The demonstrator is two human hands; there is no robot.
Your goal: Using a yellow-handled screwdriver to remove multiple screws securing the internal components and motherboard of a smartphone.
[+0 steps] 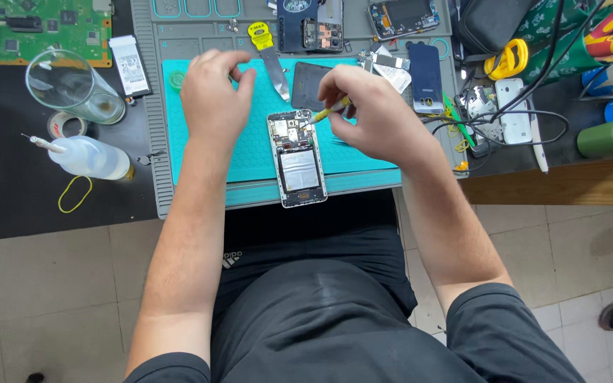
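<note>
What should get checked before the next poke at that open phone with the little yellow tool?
1. Open phone lies flat on the teal mat: ok, though its bottom end overhangs the mat's edge.
2. Yellow tool pinched in the right hand, tip at the phone's top: ok.
3. Left hand steadying the phone: not ok, it is beside it.
4. Tip seated on a screw: cannot tell.
5. Metal pry blade clear of both hands: ok.
</note>
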